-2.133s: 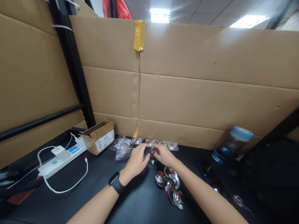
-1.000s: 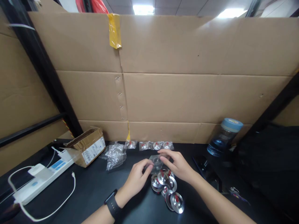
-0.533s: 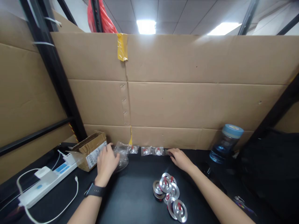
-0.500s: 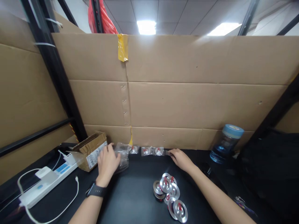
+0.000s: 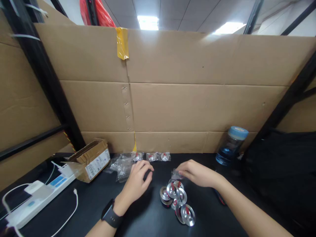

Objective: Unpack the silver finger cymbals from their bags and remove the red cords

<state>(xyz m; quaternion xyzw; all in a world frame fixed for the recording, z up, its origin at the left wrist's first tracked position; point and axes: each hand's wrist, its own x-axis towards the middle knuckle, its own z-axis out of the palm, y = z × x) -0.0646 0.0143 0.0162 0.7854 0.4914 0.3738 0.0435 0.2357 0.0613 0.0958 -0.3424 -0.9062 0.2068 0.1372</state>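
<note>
My right hand (image 5: 195,171) pinches a small clear plastic bag (image 5: 176,174) just above a heap of shiny round metal discs with red marks (image 5: 181,197). My left hand (image 5: 139,177), with a dark watch on its wrist, hovers left of the heap, its fingers curved and apart with nothing in them. Behind it lie crumpled clear plastic bags (image 5: 123,167). Along the cardboard wall sit bagged discs in a row: one bagged disc (image 5: 137,156) by the crumpled bags, then a second (image 5: 152,157) and a third (image 5: 165,156) to its right.
An open cardboard box (image 5: 95,161) with a label stands at the left, beside a white power strip (image 5: 44,197) and a white cable (image 5: 74,207). A blue-lidded water bottle (image 5: 230,146) stands at the back right, near a black bag (image 5: 288,174). A cardboard wall (image 5: 172,108) closes the back.
My left hand has moved right, away from the box and the crumpled bags. My right hand has brought the small bag from the row's end towards the heap. The view has shifted slightly.
</note>
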